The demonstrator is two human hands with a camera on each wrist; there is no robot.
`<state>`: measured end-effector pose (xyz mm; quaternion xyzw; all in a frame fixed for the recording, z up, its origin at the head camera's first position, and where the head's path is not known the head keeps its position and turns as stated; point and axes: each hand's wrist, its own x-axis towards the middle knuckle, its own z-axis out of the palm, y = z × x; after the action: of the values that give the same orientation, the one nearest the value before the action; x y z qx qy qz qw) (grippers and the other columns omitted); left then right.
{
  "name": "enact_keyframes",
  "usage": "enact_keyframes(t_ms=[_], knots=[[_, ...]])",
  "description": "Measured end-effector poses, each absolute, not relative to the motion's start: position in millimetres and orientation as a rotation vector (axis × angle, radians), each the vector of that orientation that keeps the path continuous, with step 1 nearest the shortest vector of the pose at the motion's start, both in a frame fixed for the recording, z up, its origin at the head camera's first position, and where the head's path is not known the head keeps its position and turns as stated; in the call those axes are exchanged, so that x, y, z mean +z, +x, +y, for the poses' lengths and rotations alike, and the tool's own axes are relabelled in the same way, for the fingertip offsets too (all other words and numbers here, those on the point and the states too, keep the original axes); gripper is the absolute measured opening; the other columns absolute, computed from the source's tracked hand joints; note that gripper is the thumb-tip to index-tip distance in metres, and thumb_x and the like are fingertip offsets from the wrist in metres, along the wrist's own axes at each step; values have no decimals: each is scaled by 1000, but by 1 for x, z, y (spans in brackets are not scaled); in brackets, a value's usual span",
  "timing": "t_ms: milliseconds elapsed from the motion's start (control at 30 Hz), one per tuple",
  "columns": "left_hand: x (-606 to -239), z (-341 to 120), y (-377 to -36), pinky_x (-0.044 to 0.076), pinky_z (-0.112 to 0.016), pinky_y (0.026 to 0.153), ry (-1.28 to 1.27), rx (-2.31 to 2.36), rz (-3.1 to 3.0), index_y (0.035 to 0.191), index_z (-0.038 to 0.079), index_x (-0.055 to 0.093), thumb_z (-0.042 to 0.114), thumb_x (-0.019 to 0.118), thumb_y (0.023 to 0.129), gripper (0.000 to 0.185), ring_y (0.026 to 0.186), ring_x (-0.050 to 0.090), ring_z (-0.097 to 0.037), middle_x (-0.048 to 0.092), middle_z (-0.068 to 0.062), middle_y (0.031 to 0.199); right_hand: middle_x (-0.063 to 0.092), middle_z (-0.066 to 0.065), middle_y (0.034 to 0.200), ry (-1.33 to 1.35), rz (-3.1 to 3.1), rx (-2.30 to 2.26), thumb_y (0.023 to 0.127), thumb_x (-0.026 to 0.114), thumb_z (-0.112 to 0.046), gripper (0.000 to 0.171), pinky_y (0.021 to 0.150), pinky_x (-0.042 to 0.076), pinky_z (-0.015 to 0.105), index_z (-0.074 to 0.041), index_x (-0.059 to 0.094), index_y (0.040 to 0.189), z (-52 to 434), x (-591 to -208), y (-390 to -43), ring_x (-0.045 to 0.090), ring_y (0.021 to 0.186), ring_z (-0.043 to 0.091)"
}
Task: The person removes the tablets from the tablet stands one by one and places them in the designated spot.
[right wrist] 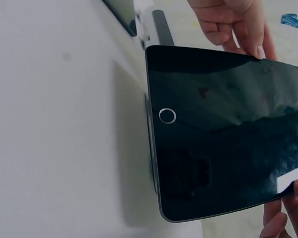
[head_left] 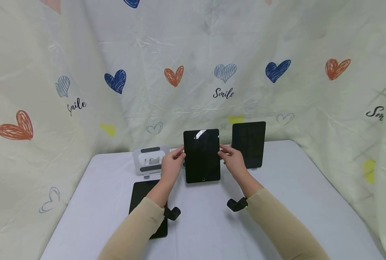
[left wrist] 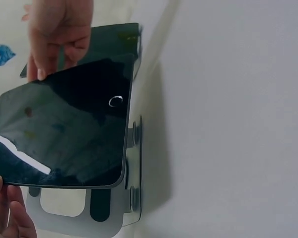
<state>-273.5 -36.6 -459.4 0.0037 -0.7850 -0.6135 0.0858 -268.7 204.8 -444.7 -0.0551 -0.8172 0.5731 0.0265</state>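
A black tablet point(head_left: 202, 155) with a round home button stands upright between both hands, its glossy screen facing me. On its left edge, the left hand point(head_left: 172, 163) pinches between thumb and fingers. The right hand point(head_left: 233, 161) pinches the opposite edge at about the same height. Close behind the tablet is a grey stand point(left wrist: 102, 225) with a cutout and dark pads, mostly hidden by the screen. In the right wrist view the tablet's lower edge hangs over the tabletop's shadow, with the right hand point(right wrist: 283, 218) at the bottom and the left hand point(right wrist: 236, 25) at the top.
Left of the hands stands a bare grey tablet stand point(head_left: 136, 161). Another black tablet point(head_left: 141, 191) lies on the white table point(head_left: 196, 224), partly under the left forearm. To the right, a third tablet point(head_left: 249, 144) leans upright on its stand. A heart-printed curtain point(head_left: 193, 43) hangs behind.
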Motion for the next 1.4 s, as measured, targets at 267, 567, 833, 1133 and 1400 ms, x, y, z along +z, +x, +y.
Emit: enact_keyframes(t_ms=[267, 567, 833, 1133, 1400], knots=[[-465, -37, -263, 52, -32, 76, 28, -1816, -2356, 126, 23, 71, 20, 68, 95, 31, 89, 67, -15, 71, 1, 102, 62, 13, 117, -186, -2543, 1807, 101, 59, -16, 42, 80, 50, 41, -16, 56, 142, 207, -449, -260, 56, 102, 41], [-467, -39, -250, 54, -31, 77, 18, -1865, -2410, 130, 22, 68, 20, 66, 97, 33, 91, 66, -16, 70, 0, 105, 63, 13, 113, -212, -2584, 1819, 99, 59, -13, 43, 74, 47, 40, -11, 55, 143, 209, -444, -245, 57, 96, 38], [-472, -43, -238, 53, -29, 73, -8, -1888, -2434, 131, 21, 67, 18, 67, 96, 35, 89, 67, -16, 70, -1, 104, 67, 13, 109, -213, -2593, 1851, 99, 61, -11, 42, 67, 47, 30, -7, 57, 140, 209, -449, -236, 61, 94, 34], [-477, -45, -227, 51, -29, 69, -31, -1908, -2457, 133, 17, 66, 14, 66, 96, 37, 88, 67, -23, 70, -2, 101, 66, 13, 108, -252, -2615, 1875, 99, 60, -12, 42, 70, 47, 30, -8, 57, 141, 209, -455, -224, 60, 90, 28], [-481, -48, -216, 50, -27, 66, -7, -1954, -2470, 134, 16, 65, 13, 65, 96, 38, 86, 68, -26, 69, -4, 96, 67, 13, 109, -255, -2631, 1887, 99, 59, -11, 44, 69, 47, 28, -8, 55, 142, 208, -462, -213, 62, 90, 27]])
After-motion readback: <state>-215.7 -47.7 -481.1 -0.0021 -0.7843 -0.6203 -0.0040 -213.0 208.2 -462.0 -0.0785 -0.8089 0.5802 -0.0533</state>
